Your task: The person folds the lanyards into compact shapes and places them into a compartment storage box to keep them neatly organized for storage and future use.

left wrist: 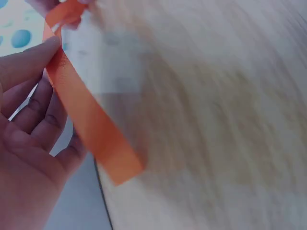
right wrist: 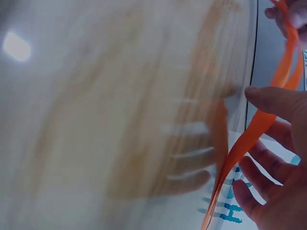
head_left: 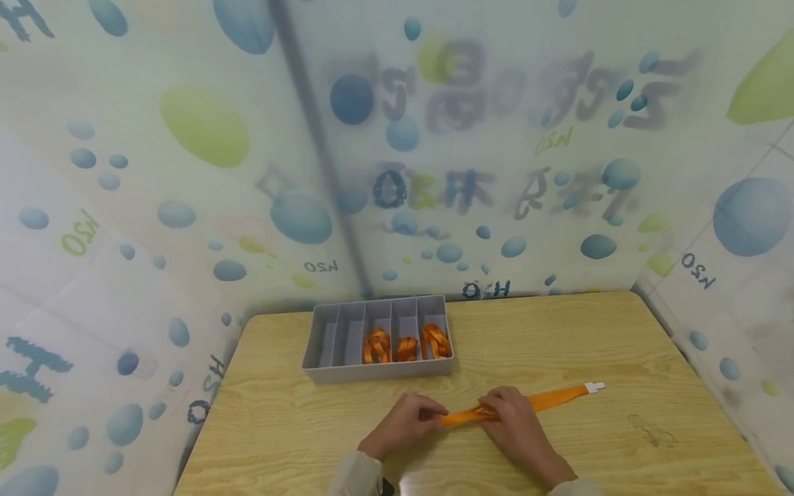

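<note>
A flat orange lanyard stretches sideways low over the wooden table, a white plastic clip at its right end. My left hand pinches the lanyard's left end; in the left wrist view its thumb presses the orange band, and a loose length angles down past the fingers. Farther right, my right hand grips the strap partway along. The right wrist view shows the doubled band passing between that hand's thumb and fingers, the other fingers loosely bent.
Behind the hands stands a grey divided box with several compartments. Coiled orange lanyards lie in its three right-hand compartments. The wooden table meets patterned curtain walls at the back and sides. A dark looped mark shows on the table at right.
</note>
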`<state>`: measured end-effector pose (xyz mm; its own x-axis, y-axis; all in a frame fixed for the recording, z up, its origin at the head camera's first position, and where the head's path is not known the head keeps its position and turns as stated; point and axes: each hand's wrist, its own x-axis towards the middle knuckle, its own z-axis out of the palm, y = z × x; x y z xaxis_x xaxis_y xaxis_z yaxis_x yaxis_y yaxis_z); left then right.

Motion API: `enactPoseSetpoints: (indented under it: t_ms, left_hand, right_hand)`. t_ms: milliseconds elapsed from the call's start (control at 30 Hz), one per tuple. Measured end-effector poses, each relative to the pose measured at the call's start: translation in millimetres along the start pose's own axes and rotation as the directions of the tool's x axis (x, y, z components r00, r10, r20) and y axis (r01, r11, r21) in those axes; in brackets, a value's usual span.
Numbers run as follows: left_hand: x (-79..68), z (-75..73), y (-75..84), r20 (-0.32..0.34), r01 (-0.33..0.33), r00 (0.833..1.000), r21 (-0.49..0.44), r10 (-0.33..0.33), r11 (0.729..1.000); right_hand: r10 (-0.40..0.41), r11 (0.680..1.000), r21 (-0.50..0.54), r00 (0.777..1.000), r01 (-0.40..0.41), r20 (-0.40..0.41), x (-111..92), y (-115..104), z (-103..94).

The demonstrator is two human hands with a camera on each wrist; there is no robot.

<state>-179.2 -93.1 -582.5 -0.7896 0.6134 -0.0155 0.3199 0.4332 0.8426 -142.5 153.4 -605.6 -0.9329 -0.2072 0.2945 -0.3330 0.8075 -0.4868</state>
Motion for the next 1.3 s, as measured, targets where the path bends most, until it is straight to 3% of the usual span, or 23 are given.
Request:
enactPoseSetpoints:
  t_ms: [167,367,600,767,933,1133,1300]
  left_hand:
    - [1.1,-1.5,9.5,-0.002,0.008,1.0,-0.086,-0.008,0.996]
    - [0.3,-6.9,14.7,-0.027,0.001,1.0,-0.164,-0.005,0.986]
    - [-4.3,-19.0,14.6,-0.068,0.013,0.997,-0.19,-0.026,0.982]
    - [-7.4,-28.4,11.2,-0.111,-0.023,0.994,-0.181,0.003,0.983]
    - [-9.7,-33.3,14.3,-0.137,-0.04,0.99,-0.164,0.018,0.986]
    - [-14.5,-37.0,30.8,-0.174,-0.092,0.982,-0.101,0.074,0.991]
    - [-11.3,-28.9,19.1,-0.2,-0.088,0.977,-0.063,0.074,0.994]
  right_hand:
    - [-0.041,0.999,-0.006,0.997,0.041,-0.07,1.0,-2.1,2.3]
    - [0.001,1.0,0.028,0.999,0.0,-0.036,4.6,-6.4,-1.7]
    - [0.017,0.993,0.115,0.991,-0.033,0.133,8.5,-8.4,-20.2]
    - [-0.05,0.973,0.231,0.966,-0.01,0.255,14.1,-5.2,-35.0]
    - [-0.086,0.905,0.42,0.94,-0.065,0.331,18.5,-6.2,-43.4]
    - [-0.122,0.787,0.601,0.918,-0.142,0.377,23.1,-14.6,-56.6]
    - [-0.165,0.709,0.688,0.912,-0.155,0.376,28.9,-25.3,-69.5]
